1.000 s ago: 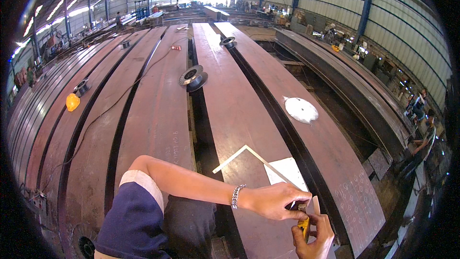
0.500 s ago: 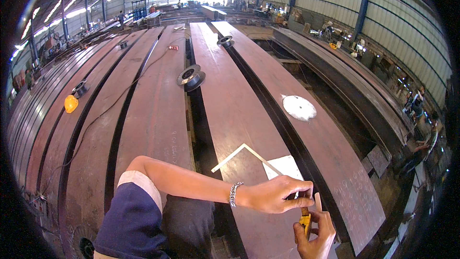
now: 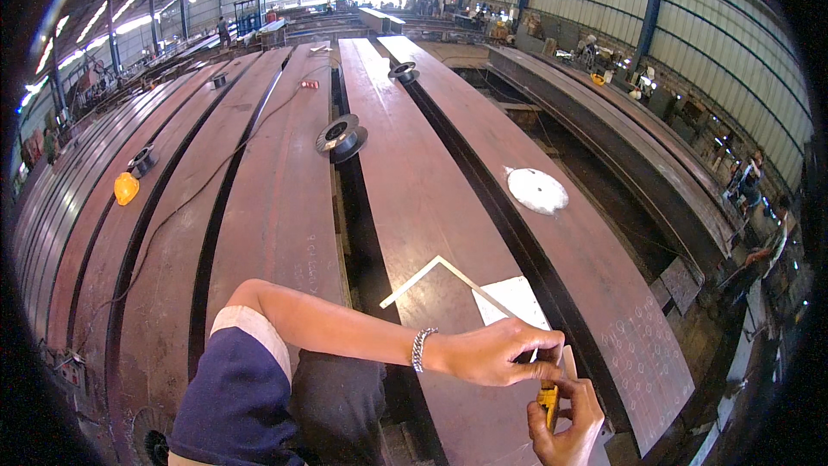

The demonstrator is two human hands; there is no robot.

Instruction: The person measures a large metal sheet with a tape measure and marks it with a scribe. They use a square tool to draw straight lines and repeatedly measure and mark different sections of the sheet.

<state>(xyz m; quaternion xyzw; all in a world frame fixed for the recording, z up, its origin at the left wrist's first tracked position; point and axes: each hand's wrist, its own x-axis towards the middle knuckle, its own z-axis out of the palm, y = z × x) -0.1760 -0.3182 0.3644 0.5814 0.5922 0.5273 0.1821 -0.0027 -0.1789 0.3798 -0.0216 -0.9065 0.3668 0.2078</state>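
Observation:
My left hand, a chain bracelet at its wrist, reaches across from the left. Its thumb and fingers pinch at the top end of a yellow tape measure; a small white bit shows between them. My right hand grips the tape measure's body from below. A pale, upright, finger-like shape stands just beyond; I cannot tell whether it is a finger. Under the left hand, a white sheet or plate lies on the reddish steel beam, with a metal try square partly over it.
Long steel beams lie side by side with dark gaps between them. Wire spools, a yellow helmet, a cable and a white round patch are on them. Another person is at the far right.
The view has shifted very slightly. My hands keep nearly the same pose, with the left fingers a little lower at the tape measure's top.

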